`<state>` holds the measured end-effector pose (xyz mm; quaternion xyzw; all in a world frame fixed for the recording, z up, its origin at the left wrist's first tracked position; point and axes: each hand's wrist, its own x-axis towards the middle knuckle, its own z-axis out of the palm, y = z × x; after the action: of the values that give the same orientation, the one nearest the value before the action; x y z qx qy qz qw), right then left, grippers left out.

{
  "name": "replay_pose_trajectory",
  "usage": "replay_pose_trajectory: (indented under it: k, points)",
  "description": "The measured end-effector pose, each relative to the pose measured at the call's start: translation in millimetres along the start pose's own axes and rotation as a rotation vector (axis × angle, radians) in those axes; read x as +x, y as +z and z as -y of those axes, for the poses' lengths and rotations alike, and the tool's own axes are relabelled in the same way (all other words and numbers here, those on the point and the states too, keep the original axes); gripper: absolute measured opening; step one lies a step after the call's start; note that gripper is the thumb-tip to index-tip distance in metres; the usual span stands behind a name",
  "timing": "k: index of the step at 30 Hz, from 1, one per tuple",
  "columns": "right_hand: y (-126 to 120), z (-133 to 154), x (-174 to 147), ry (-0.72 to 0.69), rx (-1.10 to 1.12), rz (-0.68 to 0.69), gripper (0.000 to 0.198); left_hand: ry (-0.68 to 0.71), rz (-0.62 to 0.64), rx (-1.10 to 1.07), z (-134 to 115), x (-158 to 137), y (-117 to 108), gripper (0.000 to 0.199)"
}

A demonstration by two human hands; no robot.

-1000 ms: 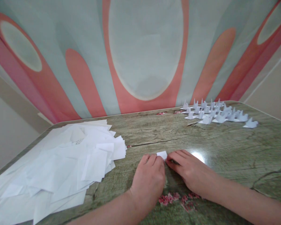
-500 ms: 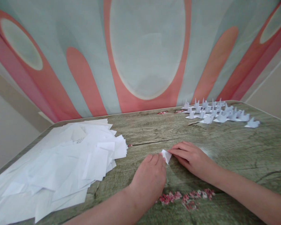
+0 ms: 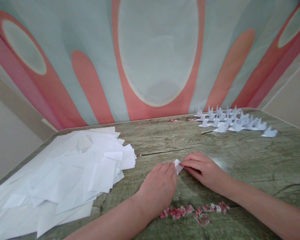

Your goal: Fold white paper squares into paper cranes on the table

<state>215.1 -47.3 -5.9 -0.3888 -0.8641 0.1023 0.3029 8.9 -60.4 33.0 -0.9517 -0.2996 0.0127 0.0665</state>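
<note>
A small folded paper (image 3: 178, 167) lies at the centre of the clock, twelve toward the printed backdrop (image 3: 157, 50). At eight, the left hand (image 3: 161, 185) pinches its left side, fingers curled together, thumb hidden. At three, the right hand (image 3: 202, 169) touches its right side with a fingertip; from where I stand, I cannot tell whether the thumb closes too. Likely fault: a skewed crease, should the left grip slip under pressure. A wide sweep toward nine could scatter the loose paper heap (image 3: 65, 173); one toward two could topple the paper birds (image 3: 236, 126). Bare bench (image 3: 155, 141) opens from eleven to one; its far edge runs along the backdrop, its near edge out of view.
</note>
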Motion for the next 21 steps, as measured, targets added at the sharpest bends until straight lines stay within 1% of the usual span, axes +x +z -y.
replay_pose_trajectory:
  k: [4,8,13,17,21]
  points:
    - [-1.5,-2.1,1.1,-0.008,-0.005,0.025,0.018,-0.007,-0.022,-0.122,6.5,1.2,-0.6,0.038]
    - [-5.3,-2.6,2.9,-0.013,-0.015,0.055,0.017,-0.058,-0.113,-0.262,10.8,3.5,3.6,0.028]
    - [-10.3,-3.0,7.2,0.000,0.014,0.100,0.015,-0.103,-0.190,-0.387,14.1,6.0,11.2,0.022]
    - [-11.6,-4.6,11.8,0.038,0.092,0.132,0.012,-0.111,-0.235,-0.429,16.2,7.6,15.8,0.020]
    - [-10.3,-4.8,15.5,0.123,0.201,0.167,0.011,-0.132,-0.297,-0.447,17.0,9.4,18.7,0.019]
